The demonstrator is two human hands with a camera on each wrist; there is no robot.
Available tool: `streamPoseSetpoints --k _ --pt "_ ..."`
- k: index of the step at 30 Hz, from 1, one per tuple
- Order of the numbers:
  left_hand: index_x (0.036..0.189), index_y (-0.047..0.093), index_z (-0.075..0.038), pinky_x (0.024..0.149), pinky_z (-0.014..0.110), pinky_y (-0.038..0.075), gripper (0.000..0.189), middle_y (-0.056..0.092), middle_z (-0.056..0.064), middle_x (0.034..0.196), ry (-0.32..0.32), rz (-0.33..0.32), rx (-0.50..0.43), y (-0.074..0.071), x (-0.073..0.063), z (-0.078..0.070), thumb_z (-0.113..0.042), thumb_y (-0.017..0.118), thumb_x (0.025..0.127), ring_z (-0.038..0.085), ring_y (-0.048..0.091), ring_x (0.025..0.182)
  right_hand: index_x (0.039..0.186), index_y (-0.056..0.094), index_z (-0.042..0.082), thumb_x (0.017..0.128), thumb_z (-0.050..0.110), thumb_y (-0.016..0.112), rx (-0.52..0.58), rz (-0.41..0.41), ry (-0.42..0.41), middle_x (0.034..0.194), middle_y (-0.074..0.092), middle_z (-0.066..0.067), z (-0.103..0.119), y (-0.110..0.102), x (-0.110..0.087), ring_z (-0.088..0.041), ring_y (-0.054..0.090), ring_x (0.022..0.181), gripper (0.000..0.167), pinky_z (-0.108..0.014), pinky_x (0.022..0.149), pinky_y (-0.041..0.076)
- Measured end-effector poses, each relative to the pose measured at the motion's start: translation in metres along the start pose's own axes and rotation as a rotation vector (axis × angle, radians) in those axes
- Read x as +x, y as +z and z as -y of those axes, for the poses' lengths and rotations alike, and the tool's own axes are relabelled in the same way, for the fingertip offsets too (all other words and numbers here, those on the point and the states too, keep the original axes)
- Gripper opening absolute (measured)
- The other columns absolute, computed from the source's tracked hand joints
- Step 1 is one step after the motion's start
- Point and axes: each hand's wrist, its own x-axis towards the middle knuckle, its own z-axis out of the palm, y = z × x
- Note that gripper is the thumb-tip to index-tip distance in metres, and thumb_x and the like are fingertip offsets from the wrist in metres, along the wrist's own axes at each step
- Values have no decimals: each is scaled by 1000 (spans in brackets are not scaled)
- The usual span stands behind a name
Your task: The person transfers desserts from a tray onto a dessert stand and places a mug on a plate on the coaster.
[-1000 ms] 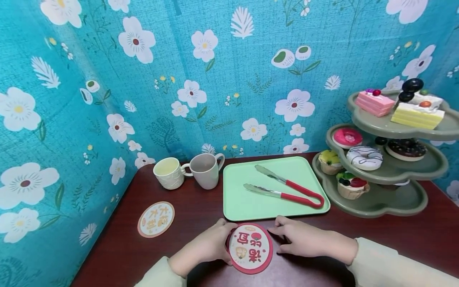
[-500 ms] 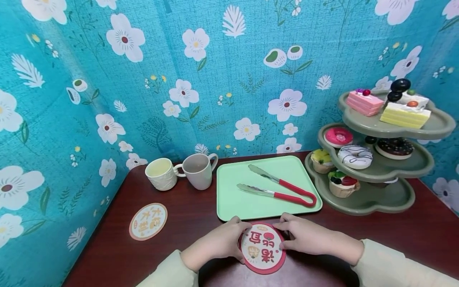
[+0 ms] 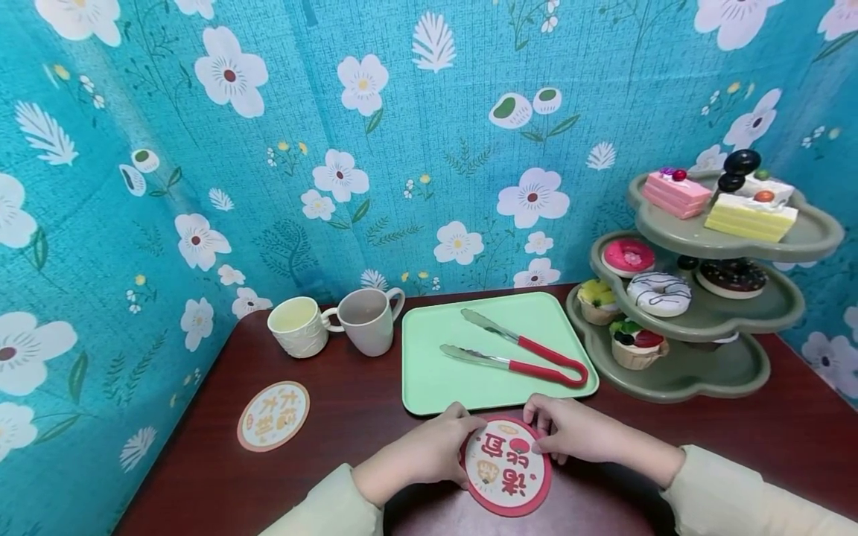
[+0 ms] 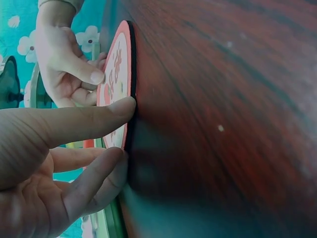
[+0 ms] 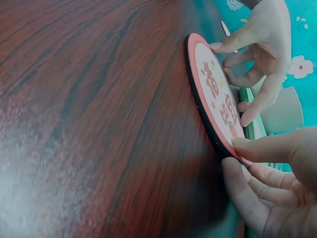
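Observation:
A round red-rimmed coaster point(image 3: 506, 467) with printed characters and a dark underside is at the table's front, just before the green tray. My left hand point(image 3: 437, 449) holds its left edge; in the left wrist view the thumb and fingertips point(image 4: 115, 157) bear on the rim, spread apart. On the coaster's far right side, my right hand point(image 3: 578, 432) pinches the edge, and the right wrist view has its thumb point(image 5: 257, 148) on the top face with a finger at the rim. Whether the coaster is slightly off the table cannot be told.
An orange-rimmed coaster point(image 3: 273, 417) lies at left. Behind it stand a cream mug point(image 3: 299, 335) and a grey mug point(image 3: 369, 327). Red-handled tongs point(image 3: 546, 370) rest on the green tray point(image 3: 422, 387). A three-tier stand point(image 3: 704, 380) with cakes, doughnuts and cupcakes is at right.
The coaster and my left hand have shifted right in the view, which itself has turned slightly. My right hand, apart from the coaster at first, has come onto its right edge.

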Motion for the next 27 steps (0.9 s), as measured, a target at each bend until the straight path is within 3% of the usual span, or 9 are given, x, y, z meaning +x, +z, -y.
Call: streamPoseSetpoints --k 14,27 --pt "137 65 -15 81 18 48 73 53 -3 117 48 22 77 2 18 -16 -21 96 71 2 53 98 119 57 5 89 -2 75 -19 50 24 76 56 -6 -10 -15 -13 -20 61 56 36 -30 52 53" --pt "136 65 -13 84 17 48 71 55 2 122 95 16 134 7 32 -36 -25 96 73 5 55 103 121 63 5 89 0 76 -43 1 21 73 56 -3 -24 -31 -31 -18 61 56 36 -31 53 55"
